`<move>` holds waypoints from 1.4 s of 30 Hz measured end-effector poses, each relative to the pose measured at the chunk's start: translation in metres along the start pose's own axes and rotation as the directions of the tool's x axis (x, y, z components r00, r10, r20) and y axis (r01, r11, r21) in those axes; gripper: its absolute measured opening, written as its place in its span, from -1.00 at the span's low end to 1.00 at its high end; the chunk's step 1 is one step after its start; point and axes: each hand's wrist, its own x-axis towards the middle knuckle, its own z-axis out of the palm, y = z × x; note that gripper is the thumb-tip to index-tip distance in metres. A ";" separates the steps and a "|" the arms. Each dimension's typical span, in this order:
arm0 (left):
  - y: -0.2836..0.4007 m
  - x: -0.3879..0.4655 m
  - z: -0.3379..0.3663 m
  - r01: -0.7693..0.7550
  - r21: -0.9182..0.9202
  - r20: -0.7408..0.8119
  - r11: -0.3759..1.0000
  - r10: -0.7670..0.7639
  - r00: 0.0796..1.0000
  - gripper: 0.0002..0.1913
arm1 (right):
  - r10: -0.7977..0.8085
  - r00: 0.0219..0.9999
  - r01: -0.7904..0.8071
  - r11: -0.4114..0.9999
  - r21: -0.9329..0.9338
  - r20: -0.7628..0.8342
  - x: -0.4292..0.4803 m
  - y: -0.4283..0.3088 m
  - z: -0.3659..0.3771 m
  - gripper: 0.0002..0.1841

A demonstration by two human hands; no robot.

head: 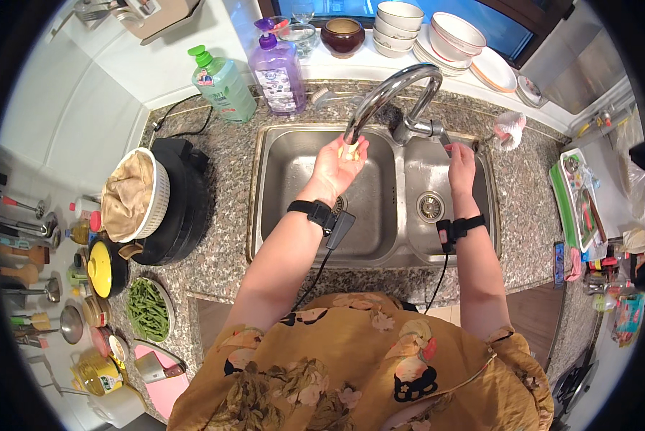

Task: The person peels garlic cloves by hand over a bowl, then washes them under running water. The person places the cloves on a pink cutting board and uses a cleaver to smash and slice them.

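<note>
My left hand (pixel 337 168) is palm up and cupped over the large basin (pixel 279 188) of a double stainless steel sink. In its palm lie small pale pieces (pixel 350 155) that look like peeled garlic cloves. The spout of a chrome gooseneck faucet (pixel 379 91) ends right above them; whether water runs is hard to tell. At the faucet's lever (pixel 445 141), over the small basin (pixel 414 172), my right hand (pixel 462 168) has its fingertips closed on the end. Both wrists wear black straps with small devices and cables.
Behind the sink stand a green pump bottle (pixel 224 86), a purple pump bottle (pixel 277 78) and stacked bowls (pixel 397 29). To the left are a white basket (pixel 161 188) on a black appliance (pixel 190 215), green beans (pixel 147 310) and a cleaver (pixel 155 368). A green-white tray (pixel 562 199) stands right.
</note>
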 end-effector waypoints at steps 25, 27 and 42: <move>-0.038 -0.039 -0.053 -0.062 0.551 -0.105 0.832 0.143 0.984 -0.62 | -0.046 0.928 0.133 0.968 -0.213 0.371 -0.054 -0.027 0.018 -0.26; -0.047 -0.047 -0.056 -0.285 0.834 0.069 0.473 0.423 0.903 -0.65 | -0.107 0.862 0.202 0.969 -0.143 0.495 -0.070 -0.048 0.026 -0.32; -0.061 -0.135 -0.041 0.040 0.884 0.231 -0.466 0.510 0.829 -0.76 | -0.180 0.570 0.218 0.974 0.063 0.801 -0.102 -0.135 -0.056 -0.49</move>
